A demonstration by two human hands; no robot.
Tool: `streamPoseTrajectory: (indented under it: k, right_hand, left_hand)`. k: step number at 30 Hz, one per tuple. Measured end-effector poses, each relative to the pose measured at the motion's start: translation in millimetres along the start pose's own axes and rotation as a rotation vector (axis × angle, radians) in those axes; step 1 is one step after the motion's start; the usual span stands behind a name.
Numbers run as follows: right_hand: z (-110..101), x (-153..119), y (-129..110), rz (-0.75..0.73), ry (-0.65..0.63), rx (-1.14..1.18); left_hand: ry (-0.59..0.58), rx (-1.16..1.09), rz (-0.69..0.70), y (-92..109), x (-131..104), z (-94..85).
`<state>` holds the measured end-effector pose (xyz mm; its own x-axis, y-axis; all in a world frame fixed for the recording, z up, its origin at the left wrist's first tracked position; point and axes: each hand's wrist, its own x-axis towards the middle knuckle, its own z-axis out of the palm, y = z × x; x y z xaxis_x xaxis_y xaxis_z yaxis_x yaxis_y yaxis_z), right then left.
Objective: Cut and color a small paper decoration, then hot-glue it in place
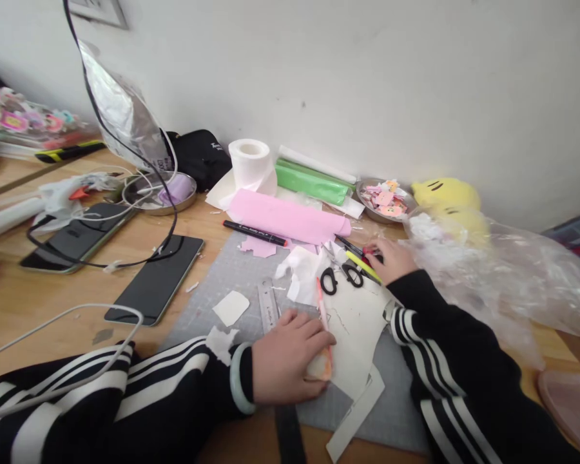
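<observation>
Striped black sleeves (473,380) lie nearest the camera, running out to two hands at work over a grey cutting mat (396,374) on the wooden desk (9,283). Beneath the curled left hand (290,357) is a small pale-and-orange piece (319,368), set between thumb and fingers beside a coral pen (321,299), over an off-white sheet (357,322). Most of it is hidden, so its full shape cannot be told. It looks very light and thin, likely a bit stiff, and apt to crease or slide if pushed from one side; its outer edges seem the best hold, with light fingertip pressure from above.

Farther off, the right hand (394,258) closes its fingertips on a slim dark tool with red on it (374,256), near the yellow-green pen (362,266) and the black-handled scissors (322,283). Whether that tool is lifted or only touched, I cannot tell. It should be light and rigid, perhaps a little slick, and easiest to grip around the middle of its barrel.

As for writing, the black marker (254,232) carries small white print, too blurred to read. White letters on the black bag (198,161) seem to begin with T. The silver bag (125,116) shows dark characters that may end in 007. Markings on the metal ruler (268,306) are illegible.
</observation>
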<state>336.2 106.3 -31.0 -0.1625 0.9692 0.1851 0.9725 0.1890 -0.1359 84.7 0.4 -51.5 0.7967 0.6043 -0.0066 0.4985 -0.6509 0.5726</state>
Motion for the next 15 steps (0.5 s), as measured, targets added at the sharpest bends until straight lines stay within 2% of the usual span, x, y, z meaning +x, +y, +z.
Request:
streamPoseTrajectory:
  k: [4, 9, 11, 14, 15]
  right_hand:
    - [3, 23, -12, -0.002, -0.101, -0.045]
    - [-1, 25, -12, -0.052, -0.182, -0.086]
    - [-8, 23, -8, -0.056, -0.15, -0.099]
    - [-22, 19, -5, -0.055, 0.031, -0.033]
    - [-27, 18, -6, -0.055, 0.054, 0.037]
  left_hand:
    - [0.008, -0.029, -0.002, -2, 0, -4.2]
    - [0.065, -0.118, -0.012, -6, 1, -5.1]
    - [0.073, -0.134, -0.012, -7, 1, -5.0]
    - [0.05, -0.142, -0.012, -8, 2, -5.7]
    - [0.042, -0.143, -0.012, -8, 2, -6.2]
